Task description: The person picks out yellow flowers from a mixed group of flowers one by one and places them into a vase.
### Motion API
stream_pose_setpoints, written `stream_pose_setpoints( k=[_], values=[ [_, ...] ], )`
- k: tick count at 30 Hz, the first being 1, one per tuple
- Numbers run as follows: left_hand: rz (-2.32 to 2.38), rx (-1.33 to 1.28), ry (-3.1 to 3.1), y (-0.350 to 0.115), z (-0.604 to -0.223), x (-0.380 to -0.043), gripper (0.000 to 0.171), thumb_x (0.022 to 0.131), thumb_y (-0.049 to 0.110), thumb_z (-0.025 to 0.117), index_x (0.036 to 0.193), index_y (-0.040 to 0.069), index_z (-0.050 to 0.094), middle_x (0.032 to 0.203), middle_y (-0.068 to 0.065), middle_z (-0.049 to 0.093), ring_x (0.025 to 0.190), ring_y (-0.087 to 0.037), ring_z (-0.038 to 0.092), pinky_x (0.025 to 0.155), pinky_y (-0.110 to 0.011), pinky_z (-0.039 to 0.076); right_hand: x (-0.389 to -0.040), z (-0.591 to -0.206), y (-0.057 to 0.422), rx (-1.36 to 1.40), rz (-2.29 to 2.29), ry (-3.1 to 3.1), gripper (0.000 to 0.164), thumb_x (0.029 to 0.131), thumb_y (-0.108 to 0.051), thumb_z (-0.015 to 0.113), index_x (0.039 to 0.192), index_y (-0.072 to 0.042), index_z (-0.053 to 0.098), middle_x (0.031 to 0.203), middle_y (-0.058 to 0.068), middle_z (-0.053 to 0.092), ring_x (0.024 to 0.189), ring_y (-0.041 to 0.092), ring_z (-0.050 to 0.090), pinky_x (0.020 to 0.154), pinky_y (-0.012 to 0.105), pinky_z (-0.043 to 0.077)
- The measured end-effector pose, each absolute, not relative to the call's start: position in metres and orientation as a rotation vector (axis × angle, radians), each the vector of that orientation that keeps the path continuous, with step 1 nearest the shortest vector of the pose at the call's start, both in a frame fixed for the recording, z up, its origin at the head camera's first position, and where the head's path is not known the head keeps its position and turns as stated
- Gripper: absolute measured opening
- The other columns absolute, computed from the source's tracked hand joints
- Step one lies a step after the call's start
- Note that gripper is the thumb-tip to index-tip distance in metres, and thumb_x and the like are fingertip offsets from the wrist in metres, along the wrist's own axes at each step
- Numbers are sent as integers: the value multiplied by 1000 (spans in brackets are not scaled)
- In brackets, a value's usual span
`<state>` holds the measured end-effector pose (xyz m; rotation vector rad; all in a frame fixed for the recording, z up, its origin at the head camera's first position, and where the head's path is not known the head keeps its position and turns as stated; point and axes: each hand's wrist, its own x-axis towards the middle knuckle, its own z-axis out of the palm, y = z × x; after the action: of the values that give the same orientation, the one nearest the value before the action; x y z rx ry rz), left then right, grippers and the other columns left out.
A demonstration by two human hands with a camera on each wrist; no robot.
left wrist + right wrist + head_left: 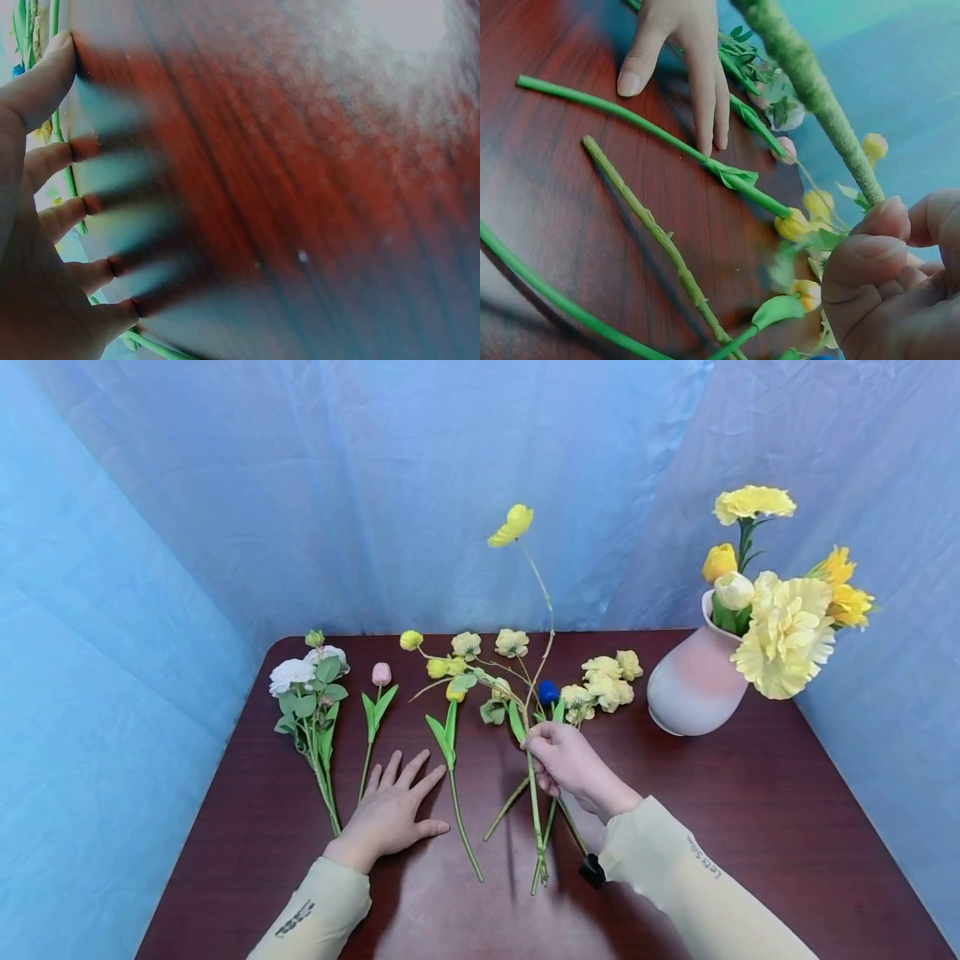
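Flower stems on a dark red-brown desk (750,777), partly sorted between vase and desktop. The right hand (566,764) pinches the stem of a forked branch (819,101) between thumb and curled fingers, holding it roughly upright above the desk's middle; a yellow bloom (512,526) tops its tallest shoot. The left hand (390,814) is spread palm down, fingers extended and apart, with nothing in its grasp; it lies between a pink tulip (381,674) and a yellow tulip (792,223). In the right wrist view a fingertip meets or nearly meets the yellow tulip's stem; contact cannot be told.

Done, as far as shown: the vase (693,689), upright at the right rear, contains at least 5 blooms, namely a pale yellow carnation (753,503), a golden tulip (720,562), a cream tulip (733,591), a large ruffled flower (783,635) and a deep yellow flower group (847,602).

Left, by the same reading: the held branch is outside the vase and well apart from it. Lying on the desk are a white-flowered bunch (292,675) at far left, the 2 tulips beside the left hand, a blue tulip (548,692) behind the right hand, and a pale yellow cluster (603,685) near the vase. The work therefore appears about midway; overlapping stems near the centre prevent an exact count.
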<state>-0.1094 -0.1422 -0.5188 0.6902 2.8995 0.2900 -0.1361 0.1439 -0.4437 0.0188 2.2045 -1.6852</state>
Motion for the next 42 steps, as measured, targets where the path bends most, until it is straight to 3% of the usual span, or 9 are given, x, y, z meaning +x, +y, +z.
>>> stream_pose_setpoints(
  k=[9, 15, 19, 27, 33, 36, 38, 42],
  values=[
    [298, 688, 2893, -142, -521, -110, 82, 80, 67, 63, 148, 31, 37, 158, -4, 22, 140, -44, 14, 109, -66, 19, -141, -420, 144, -173, -1499, 2460, 13, 99, -16, 48, 97, -8, 58, 59, 12, 53, 43, 26, 51, 39, 31, 42],
    [314, 693, 2899, -143, -520, -110, 81, 80, 65, 64, 148, 30, 38, 157, -5, 23, 140, -45, 15, 108, -66, 20, -148, -385, 145, -548, -1122, 2893, 9, 97, -14, 51, 94, -11, 59, 63, 0, 53, 50, 15, 48, 52, 32, 41],
    [322, 698, 2901, -143, -519, -109, 81, 80, 64, 65, 148, 29, 38, 157, -6, 24, 140, -45, 16, 108, -66, 20, -150, -361, 148, -762, -845, 3181, 7, 95, -11, 52, 96, -9, 59, 67, -2, 51, 52, 13, 42, 48, 31, 39],
    [302, 689, 2893, -143, -517, -108, 82, 80, 66, 63, 149, 30, 36, 158, -5, 22, 140, -44, 14, 109, -65, 19, -158, -322, 171, -1169, -224, 3695, 11, 97, -11, 51, 94, -1, 55, 71, 8, 53, 49, 24, 48, 34, 40, 39],
    [319, 702, 2893, -141, -515, -108, 82, 80, 64, 65, 148, 29, 37, 157, -7, 24, 139, -43, 19, 108, -65, 20, -162, -305, 188, -1236, -20, 3891, 17, 101, -3, 43, 89, 4, 52, 65, 12, 43, 44, 28, 39, 33, 38, 30],
    [316, 695, 2880, -141, -516, -108, 82, 81, 64, 64, 149, 28, 36, 149, -11, 39, 136, -44, 27, 109, -65, 18, -162, -303, 195, -1221, 51, 3927, 17, 100, 2, 38, 89, 6, 51, 65, 13, 40, 44, 28, 36, 34, 36, 27],
    [282, 693, 2868, -141, -517, -108, 82, 82, 66, 61, 150, 29, 34, 147, -13, 42, 135, -45, 28, 109, -65, 17, -161, -303, 199, -1208, 67, 3932, 18, 98, 6, 34, 91, 7, 51, 65, 13, 40, 45, 29, 36, 35, 36, 27],
    [229, 695, 2854, -142, -518, -108, 81, 83, 69, 56, 150, 30, 32, 151, -11, 36, 138, -42, 23, 110, -64, 16, -160, -303, 204, -1187, 59, 3924, 21, 97, 9, 29, 94, 7, 50, 67, 14, 39, 46, 28, 35, 37, 36, 27]
  ],
)
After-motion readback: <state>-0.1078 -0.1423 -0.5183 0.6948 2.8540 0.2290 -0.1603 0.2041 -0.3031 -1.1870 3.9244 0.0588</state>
